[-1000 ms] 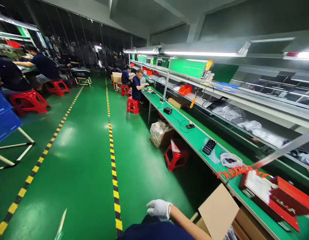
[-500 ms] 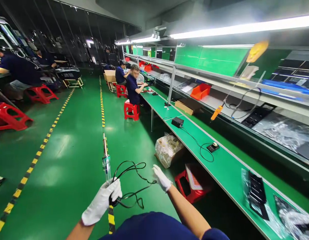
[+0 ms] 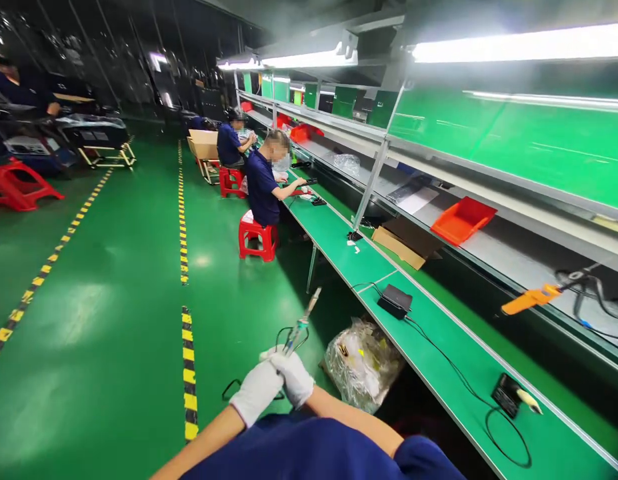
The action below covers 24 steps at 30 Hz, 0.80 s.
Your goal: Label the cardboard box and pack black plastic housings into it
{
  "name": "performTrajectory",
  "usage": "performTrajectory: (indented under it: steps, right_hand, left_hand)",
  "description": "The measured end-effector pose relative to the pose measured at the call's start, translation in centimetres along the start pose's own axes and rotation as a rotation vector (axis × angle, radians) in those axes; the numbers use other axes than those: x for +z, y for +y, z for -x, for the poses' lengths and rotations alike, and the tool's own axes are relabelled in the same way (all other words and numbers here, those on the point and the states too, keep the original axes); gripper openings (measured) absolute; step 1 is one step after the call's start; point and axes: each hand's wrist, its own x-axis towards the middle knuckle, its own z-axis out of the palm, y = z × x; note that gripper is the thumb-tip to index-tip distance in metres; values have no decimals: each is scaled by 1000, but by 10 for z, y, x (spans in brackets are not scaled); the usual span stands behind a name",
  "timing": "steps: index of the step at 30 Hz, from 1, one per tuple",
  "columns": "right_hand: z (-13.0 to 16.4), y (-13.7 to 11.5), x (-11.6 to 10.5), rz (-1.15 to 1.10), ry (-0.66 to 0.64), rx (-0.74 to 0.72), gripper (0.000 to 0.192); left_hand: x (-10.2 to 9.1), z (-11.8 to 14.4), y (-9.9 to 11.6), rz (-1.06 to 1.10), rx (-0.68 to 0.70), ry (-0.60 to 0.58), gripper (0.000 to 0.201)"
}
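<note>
My two white-gloved hands meet in front of my chest, low in the head view. My left hand point(image 3: 256, 393) and my right hand point(image 3: 295, 377) together grip a soldering iron point(image 3: 303, 320) with a clear handle, its tip pointing up and to the right. Its black cord point(image 3: 239, 388) loops down below my hands over the green floor. My dark blue sleeve fills the bottom edge.
A long green workbench point(image 3: 439, 360) runs along my right with a black power box point(image 3: 395, 301), a small black stand point(image 3: 509, 395) and cables. A bag-lined carton point(image 3: 361, 360) sits beside the bench. Two seated people point(image 3: 263, 183) work farther along on red stools point(image 3: 257, 237).
My view has swung right and forward along the bench. My right hand came in from open air and joined my left on the soldering iron, which tilted to the right.
</note>
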Motion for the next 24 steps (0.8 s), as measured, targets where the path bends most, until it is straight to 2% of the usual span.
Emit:
performTrajectory:
  steps: [4,7,9,11,13,16,19,22,24]
  right_hand:
    - [-93,-66,-33,-90,293,-154,46]
    - [-166,-107,-60,-154,417,-228,50]
    - [-221,-136,-72,-169,434,-224,55]
    - [-281,-170,-81,-180,458,-220,54]
    - [-347,-210,-89,-187,511,-234,50]
    - [-451,-270,-109,-187,623,-257,40]
    - [-551,-318,-137,-157,764,-263,33]
    - [-636,-354,-168,-113,892,-285,27]
    - [-685,-370,-187,-90,961,-304,23]
  left_hand:
    - [-24,-106,5,-114,226,-185,54]
    - [-48,-190,-6,-260,475,-339,70]
    - [-75,-249,-18,-290,598,-382,71]
    - [-116,-306,-29,-281,615,-336,68]
    - [-168,-358,-41,-273,487,-248,62]
    - [-252,-419,-73,-250,135,-153,59]
    - [-323,-460,-133,-237,-231,-41,67]
    - [-374,-496,-204,-190,-443,-14,72]
    - [-402,-530,-240,-174,-527,-28,68]
